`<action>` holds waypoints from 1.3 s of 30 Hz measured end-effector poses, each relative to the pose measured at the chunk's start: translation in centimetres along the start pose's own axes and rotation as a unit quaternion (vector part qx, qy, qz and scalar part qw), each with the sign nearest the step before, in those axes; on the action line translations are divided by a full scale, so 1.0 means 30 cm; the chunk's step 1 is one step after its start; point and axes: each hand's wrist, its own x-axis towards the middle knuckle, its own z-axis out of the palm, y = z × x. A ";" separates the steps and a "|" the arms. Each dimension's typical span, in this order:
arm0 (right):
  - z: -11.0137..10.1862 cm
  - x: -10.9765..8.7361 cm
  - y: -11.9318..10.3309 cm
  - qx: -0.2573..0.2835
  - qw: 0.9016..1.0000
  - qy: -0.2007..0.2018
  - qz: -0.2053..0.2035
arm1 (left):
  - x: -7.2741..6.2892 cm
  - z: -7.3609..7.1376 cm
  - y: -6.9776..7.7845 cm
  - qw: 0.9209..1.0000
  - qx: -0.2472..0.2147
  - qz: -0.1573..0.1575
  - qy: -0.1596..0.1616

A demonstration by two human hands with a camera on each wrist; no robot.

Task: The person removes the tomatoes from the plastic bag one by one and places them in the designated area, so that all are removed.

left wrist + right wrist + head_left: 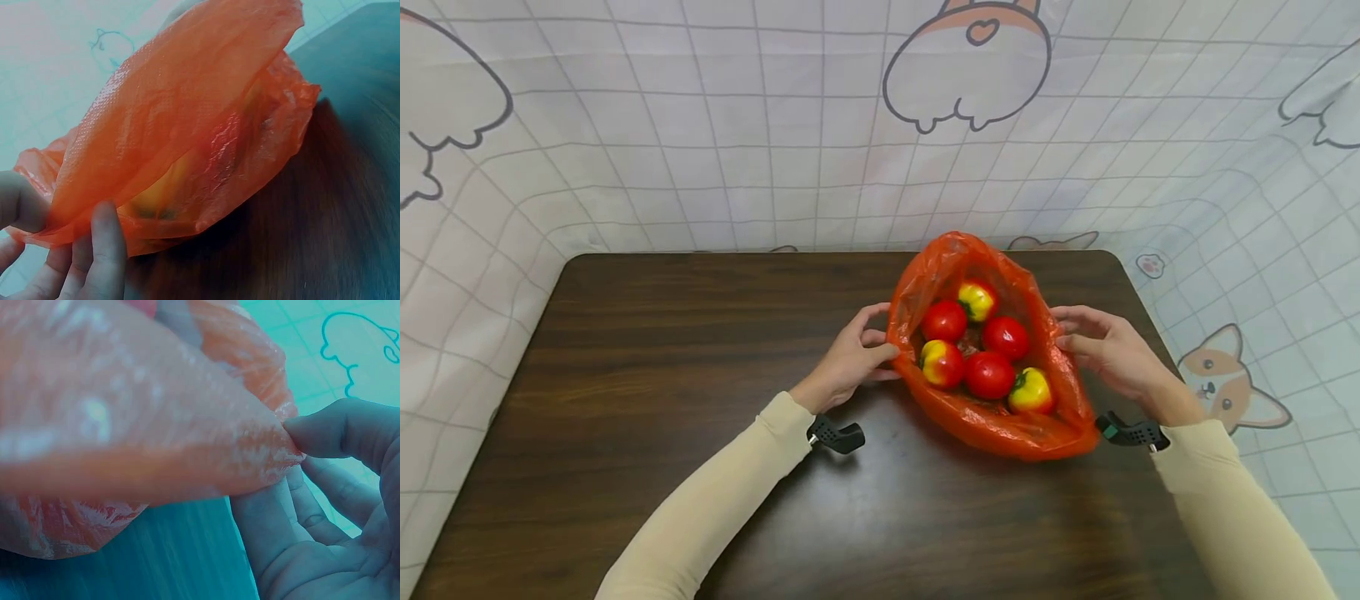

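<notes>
A red-orange plastic bag (pixel 992 429) stands wide open on the table, right of the middle. Inside lie several red tomatoes (pixel 990 375) and red-and-yellow bell peppers (pixel 1032 391). The left hand (pixel 850 354) pinches the bag's rim at its left side, thumb and fingers on the film; the left wrist view shows the fingertips (pixel 106 225) against the orange plastic. At the opposite side, the right hand (pixel 1108 350) pinches the rim between thumb and fingers, as the right wrist view also shows at the bag's corner (pixel 275 450).
The dark wood-grain table (pixel 647 375) stretches out to the left and in front of the bag. Behind it and along both sides hangs a white gridded cloth (pixel 700 142) with cartoon dog drawings. Each wrist wears a black strap with a small camera (pixel 838 435).
</notes>
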 end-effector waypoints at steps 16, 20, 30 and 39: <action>0.157 -0.023 0.036 0.111 0.993 -0.004 -0.040 | -0.093 -0.129 0.025 1.000 0.008 0.006 -0.007; 0.205 -0.030 0.038 0.128 0.991 0.000 -0.038 | -0.119 -0.164 0.020 1.000 0.015 0.005 -0.013; 0.336 -0.052 0.046 0.195 0.980 -0.003 -0.041 | -0.189 -0.260 0.017 0.999 0.032 -0.001 -0.014; 0.437 -0.043 0.055 0.224 0.973 -0.033 -0.047 | -0.261 -0.363 0.021 0.998 0.059 -0.005 0.000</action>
